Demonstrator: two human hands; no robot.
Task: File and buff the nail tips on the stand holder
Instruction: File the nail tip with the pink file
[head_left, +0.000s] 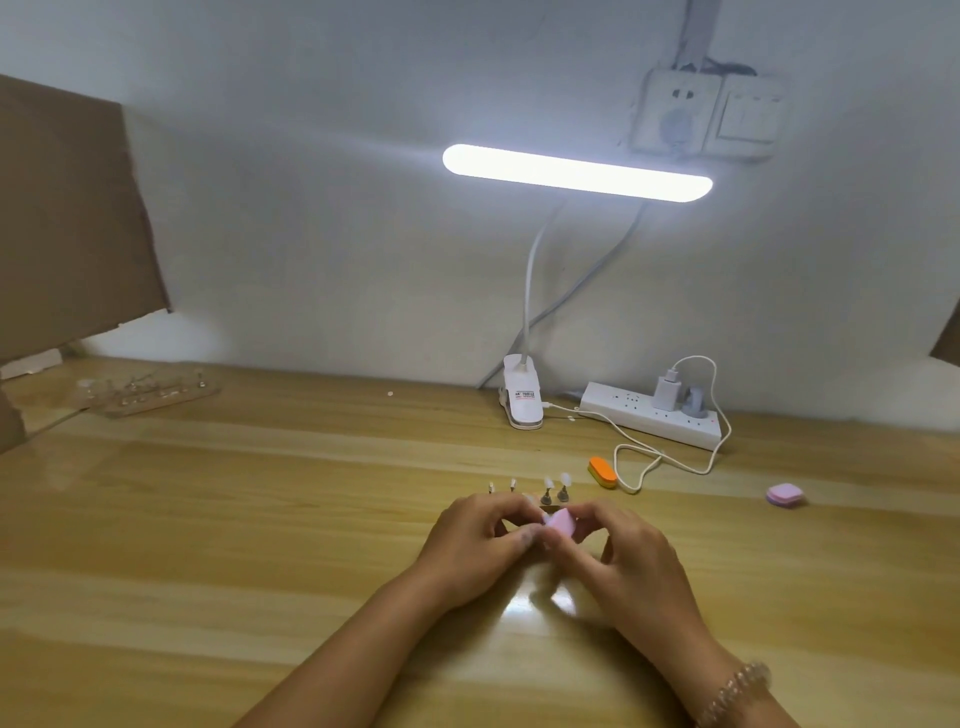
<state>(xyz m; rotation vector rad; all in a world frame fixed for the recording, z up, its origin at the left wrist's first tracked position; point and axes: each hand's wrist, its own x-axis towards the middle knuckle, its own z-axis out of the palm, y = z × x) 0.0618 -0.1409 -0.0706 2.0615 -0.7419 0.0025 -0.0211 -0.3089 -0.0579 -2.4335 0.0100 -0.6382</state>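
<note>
A small stand holder with several clear nail tips on upright posts stands on the wooden table, partly hidden behind my hands. My right hand pinches a small pink buffer block at its fingertips. My left hand has its fingers curled at the holder's near side, pinching something small right beside the pink block; what it holds is hidden by the fingers. The two hands meet just in front of the holder.
An orange buffer block lies behind the holder to the right, a second pink block further right. A white power strip with a trailing cable, a clip lamp base and another clear stand holder sit along the back.
</note>
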